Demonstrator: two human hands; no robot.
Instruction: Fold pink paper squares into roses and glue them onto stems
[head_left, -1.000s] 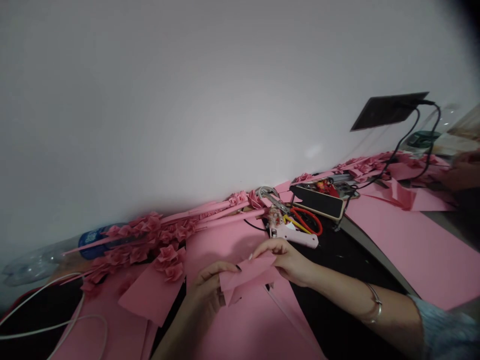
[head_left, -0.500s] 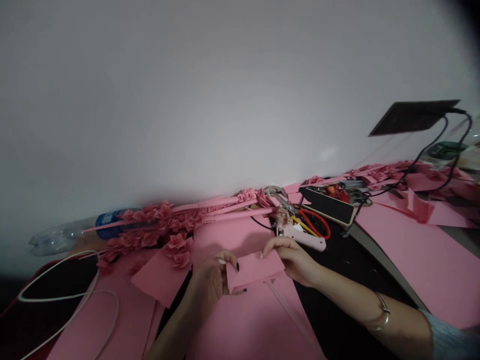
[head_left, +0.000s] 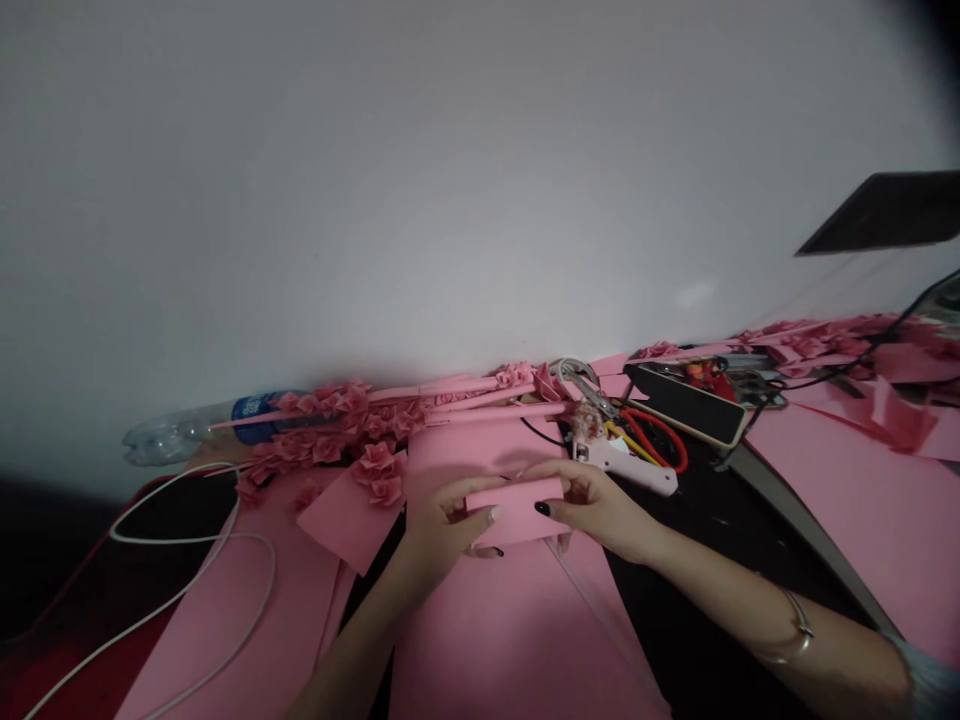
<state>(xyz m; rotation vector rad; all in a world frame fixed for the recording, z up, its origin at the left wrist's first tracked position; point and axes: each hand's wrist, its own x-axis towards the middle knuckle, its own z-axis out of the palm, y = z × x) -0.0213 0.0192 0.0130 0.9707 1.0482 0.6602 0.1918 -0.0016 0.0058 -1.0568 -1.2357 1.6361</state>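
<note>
Between both hands is a small piece of pink paper (head_left: 516, 512), its upper edge curved over. My left hand (head_left: 448, 522) grips its left end, thumb on the front face and fingers behind and below. My right hand (head_left: 596, 505) pinches the right end, thumb pressed on the front and fingers along the top and behind. Under the hands lies a large pink sheet (head_left: 495, 630). Just beyond my right hand rests a white glue gun (head_left: 634, 470).
Pink paper flowers (head_left: 379, 465) and rolled stems (head_left: 495, 410) lie along the wall. A plastic bottle (head_left: 180, 432) and a white cable (head_left: 176, 540) are at left. Red-handled scissors (head_left: 660, 440), a phone (head_left: 686, 402) and another pink sheet (head_left: 840, 500) are at right.
The paper's upper edge has gone from flat to curved over. My right thumb has come round to its front, and my left thumb has moved inward. The view has shifted slightly.
</note>
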